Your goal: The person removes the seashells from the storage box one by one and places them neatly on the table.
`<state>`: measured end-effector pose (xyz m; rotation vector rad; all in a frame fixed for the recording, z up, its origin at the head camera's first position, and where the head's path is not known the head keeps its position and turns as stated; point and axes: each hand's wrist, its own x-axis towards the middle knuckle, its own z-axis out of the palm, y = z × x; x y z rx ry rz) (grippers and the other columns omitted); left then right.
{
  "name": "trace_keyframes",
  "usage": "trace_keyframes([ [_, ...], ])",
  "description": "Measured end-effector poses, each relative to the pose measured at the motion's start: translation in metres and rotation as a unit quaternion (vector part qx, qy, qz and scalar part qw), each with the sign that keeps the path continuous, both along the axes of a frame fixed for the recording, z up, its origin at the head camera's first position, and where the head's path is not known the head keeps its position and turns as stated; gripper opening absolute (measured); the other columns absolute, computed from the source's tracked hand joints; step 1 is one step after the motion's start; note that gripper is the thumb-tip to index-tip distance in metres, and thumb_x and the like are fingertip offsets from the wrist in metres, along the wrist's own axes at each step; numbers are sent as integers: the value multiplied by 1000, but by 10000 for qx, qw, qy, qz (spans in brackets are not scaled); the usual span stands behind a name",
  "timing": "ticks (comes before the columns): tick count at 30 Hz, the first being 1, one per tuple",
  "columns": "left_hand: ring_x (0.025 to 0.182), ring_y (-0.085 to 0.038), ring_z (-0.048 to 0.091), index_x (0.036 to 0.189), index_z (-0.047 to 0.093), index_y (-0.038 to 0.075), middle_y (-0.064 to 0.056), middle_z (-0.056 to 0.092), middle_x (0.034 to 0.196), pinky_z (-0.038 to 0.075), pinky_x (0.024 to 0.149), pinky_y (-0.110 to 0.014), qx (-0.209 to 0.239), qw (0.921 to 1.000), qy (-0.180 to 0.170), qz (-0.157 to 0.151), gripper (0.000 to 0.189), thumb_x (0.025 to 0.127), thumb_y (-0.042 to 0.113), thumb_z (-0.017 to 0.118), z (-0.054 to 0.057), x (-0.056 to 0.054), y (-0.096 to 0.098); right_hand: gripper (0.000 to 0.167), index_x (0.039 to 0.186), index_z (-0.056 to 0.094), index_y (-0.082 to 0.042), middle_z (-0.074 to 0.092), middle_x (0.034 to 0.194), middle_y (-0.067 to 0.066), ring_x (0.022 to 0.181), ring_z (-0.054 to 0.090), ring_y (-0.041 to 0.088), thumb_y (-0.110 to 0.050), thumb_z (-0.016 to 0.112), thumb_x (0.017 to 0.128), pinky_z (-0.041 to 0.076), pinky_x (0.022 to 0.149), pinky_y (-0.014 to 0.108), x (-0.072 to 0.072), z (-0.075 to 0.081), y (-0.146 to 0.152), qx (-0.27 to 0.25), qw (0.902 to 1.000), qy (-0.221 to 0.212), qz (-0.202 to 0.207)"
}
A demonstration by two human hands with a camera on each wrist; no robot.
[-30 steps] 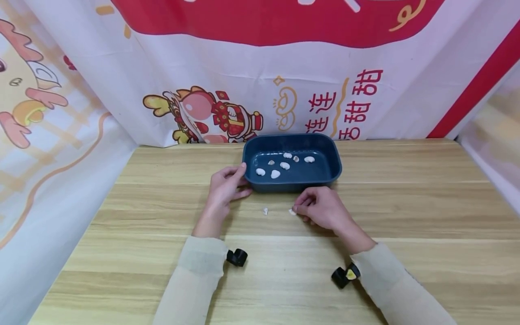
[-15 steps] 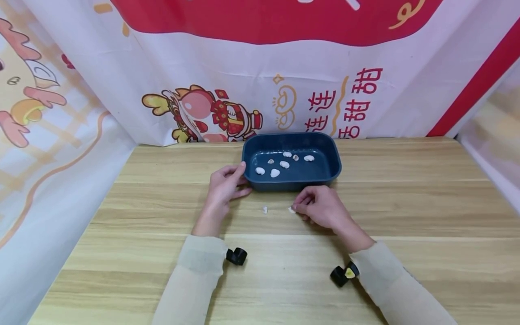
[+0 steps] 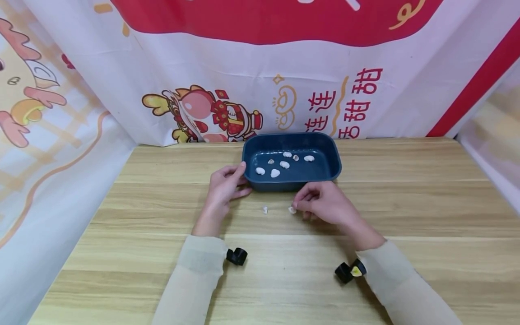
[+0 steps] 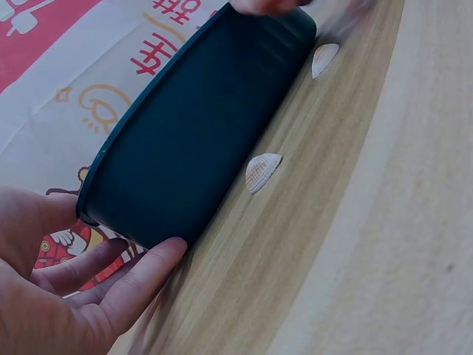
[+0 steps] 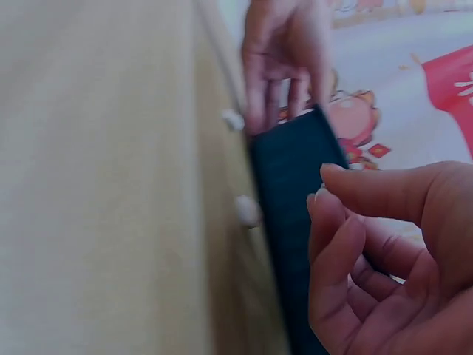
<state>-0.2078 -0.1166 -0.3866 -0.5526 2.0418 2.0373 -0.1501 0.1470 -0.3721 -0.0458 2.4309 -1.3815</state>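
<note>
Left hand (image 3: 225, 185) grips the dark-blue bin (image 3: 298, 171) by its left end! Right hand (image 3: 325, 203) bunches thumb and fingertips; only its wrist view catches a pale speck (image 5: 323, 190) there, and whether it's pinched, no telling. Two shells (image 4: 264, 172) sit on the table (image 3: 284, 271), just this side of the bin, ribbed in the left wrist view; seven more lie inside, visible only from the head.

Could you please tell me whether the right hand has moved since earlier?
Yes, slightly: against the blue tub in the head view, the right hand has shifted forward and rightward.
</note>
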Motion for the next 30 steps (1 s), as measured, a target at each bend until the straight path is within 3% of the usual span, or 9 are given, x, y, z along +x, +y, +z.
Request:
trace_keyframes([
  [7, 120, -27, 71, 141, 66, 12, -14, 69, 135, 70, 89, -39, 54, 10000, 53, -10, 47, 107, 44, 68, -1, 0, -1, 11, 105, 78, -14, 76, 101, 10, 86, 70, 29, -24, 79, 100, 63, 78, 37, -7, 35, 1, -21, 9997, 116, 192],
  [14, 119, -27, 72, 140, 66, 13, -13, 70, 133, 70, 88, -38, 60, 10000, 38, -18, 47, 106, 45, 68, -1, 0, -2, 14, 106, 78, -13, 74, 103, 10, 86, 72, 28, -25, 80, 100, 62, 72, 28, -32, 60, -6, 352, 9985, 364, 229],
  [23, 120, -27, 71, 141, 65, 13, -13, 69, 134, 70, 89, -38, 24, 10000, 13, -31, 47, 107, 45, 67, 0, -1, -4, 15, 115, 79, -13, 73, 119, 9, 92, 70, 23, -22, 74, 104, 62, 75, 26, -75, 50, -23, 542, 9981, -182, 222],
  [30, 122, -27, 71, 143, 65, 14, -12, 68, 136, 69, 91, -39, 40, 10000, -20, -75, 49, 106, 46, 67, 1, 0, -1, 14, 114, 78, -11, 72, 116, 10, 91, 69, 22, -19, 73, 104, 63, 81, 27, -97, 39, -34, 583, 9962, -638, 33],
])
